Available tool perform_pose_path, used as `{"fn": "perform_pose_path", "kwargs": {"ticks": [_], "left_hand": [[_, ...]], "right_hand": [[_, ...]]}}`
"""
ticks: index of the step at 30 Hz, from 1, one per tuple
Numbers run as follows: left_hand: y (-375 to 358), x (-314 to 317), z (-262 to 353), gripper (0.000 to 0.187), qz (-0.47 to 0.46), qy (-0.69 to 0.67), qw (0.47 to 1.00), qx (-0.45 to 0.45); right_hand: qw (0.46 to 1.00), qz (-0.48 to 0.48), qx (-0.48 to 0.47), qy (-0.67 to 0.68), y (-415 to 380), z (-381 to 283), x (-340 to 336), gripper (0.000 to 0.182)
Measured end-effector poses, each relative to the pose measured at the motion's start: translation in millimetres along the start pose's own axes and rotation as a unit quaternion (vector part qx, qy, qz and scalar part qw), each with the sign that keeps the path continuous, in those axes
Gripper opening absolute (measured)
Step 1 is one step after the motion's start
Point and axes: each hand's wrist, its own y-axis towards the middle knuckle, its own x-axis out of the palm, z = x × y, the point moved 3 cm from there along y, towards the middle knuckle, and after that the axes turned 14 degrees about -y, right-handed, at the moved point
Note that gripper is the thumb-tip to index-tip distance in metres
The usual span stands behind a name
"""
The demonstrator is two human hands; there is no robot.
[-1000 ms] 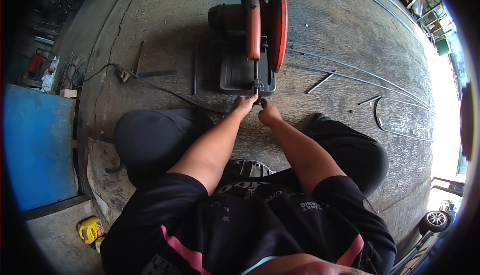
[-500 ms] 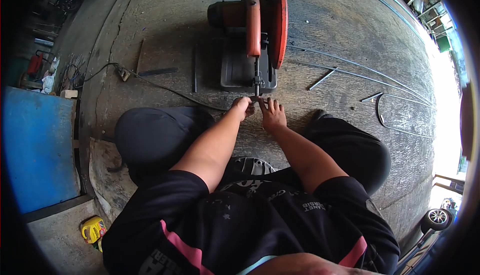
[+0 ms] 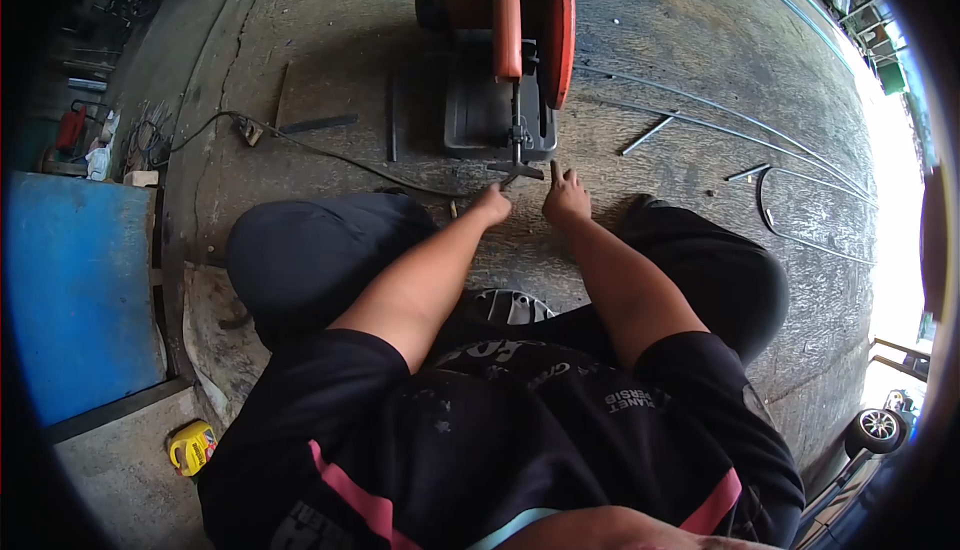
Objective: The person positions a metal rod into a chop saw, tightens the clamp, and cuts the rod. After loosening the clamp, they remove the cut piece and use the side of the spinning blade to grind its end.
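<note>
A red chop saw (image 3: 508, 30) stands on the floor ahead of me, its grey base (image 3: 465, 115) towards me. At the near end of its clamp screw is a dark clamp handle (image 3: 522, 171). My left hand (image 3: 490, 206) is closed, with its fingertips at a lower arm of this handle; the exact grip is partly hidden. My right hand (image 3: 567, 198) is just right of the handle, apart from it and holding nothing. Its index finger is stretched out and the other fingers are partly bent.
A power cable (image 3: 340, 172) runs along the floor at the left. Short dark metal bars (image 3: 393, 118) lie left of the saw. Long thin rods (image 3: 720, 128) and a short cut piece (image 3: 650, 135) lie at the right. A blue panel (image 3: 80, 295) and a yellow container (image 3: 192, 447) are at far left.
Both hands were together on the clamp handle. My right hand has come off it to the right, and my left has shifted slightly down. The view has tilted, raising the saw in frame.
</note>
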Motion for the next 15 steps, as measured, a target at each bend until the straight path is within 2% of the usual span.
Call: {"fn": "perform_pose_path", "kwargs": {"ticks": [2, 3, 4, 5, 6, 7, 8, 9, 10, 11, 12, 13, 14, 15], "left_hand": [[24.3, -0.9, -15.2, 0.036, 0.01, -0.026, 0.999, -0.022], [30.2, -0.2, -21.5, 0.034, 0.018, -0.05, 0.998, -0.045], [18.9, -8.5, -7.3, 0.034, 0.017, -0.051, 0.998, -0.046], [7.0, -11.4, 4.6, 0.028, -0.043, -0.2, 0.973, -0.109], [-2.4, -9.5, 12.8, 0.022, -0.102, -0.343, 0.918, -0.168], [0.8, -2.3, 10.3, 0.011, -0.052, -0.4, 0.903, -0.148], [0.3, -1.7, 14.1, 0.011, -0.053, -0.401, 0.902, -0.148], [0.5, 0.0, 17.0, 0.01, -0.075, -0.463, 0.868, -0.162], [0.1, 1.8, 19.6, 0.01, -0.095, -0.523, 0.828, -0.177], [-0.2, 2.8, 21.9, 0.01, -0.094, -0.524, 0.828, -0.178], [2.3, 6.3, 22.8, 0.01, -0.094, -0.562, 0.802, -0.178], [4.2, 8.9, 22.9, 0.011, -0.094, -0.599, 0.775, -0.177], [2.0, 12.6, 19.7, 0.011, -0.093, -0.6, 0.775, -0.178], [-2.3, 10.3, 25.3, 0.013, -0.08, -0.397, 0.912, 0.059]], "right_hand": [[0.981, 0.151, -0.047, 0.11, -13.1, -13.5, -20.6, 0.073], [0.981, 0.151, -0.048, 0.109, -18.9, -17.2, -25.7, 0.073], [0.977, 0.185, -0.091, 0.053, -25.7, -22.8, -31.8, 0.078], [0.967, 0.216, -0.134, -0.004, -31.0, -27.3, -33.6, 0.082], [0.968, 0.215, -0.134, -0.005, -30.8, -28.1, -28.7, 0.082], [0.97, 0.21, -0.12, -0.006, -28.5, -28.0, -23.8, 0.083], [0.973, 0.206, -0.107, -0.006, -26.2, -27.5, -20.2, 0.084], [0.987, 0.149, -0.068, 0.0, -24.8, -27.5, -17.2, 0.084], [0.987, 0.147, -0.069, -0.001, -24.5, -27.1, -16.3, 0.084], [0.99, 0.128, -0.056, 0.007, -23.7, -25.4, -14.1, 0.084], [0.993, 0.109, -0.043, 0.017, -22.7, -24.2, -12.2, 0.084], [0.997, 0.043, -0.052, -0.031, -19.3, -24.6, -10.1, 0.079], [0.997, 0.042, -0.053, -0.032, -15.6, -22.8, -8.7, 0.079], [0.988, -0.052, -0.091, -0.117, -11.8, -21.0, 1.7, 0.078]]}}
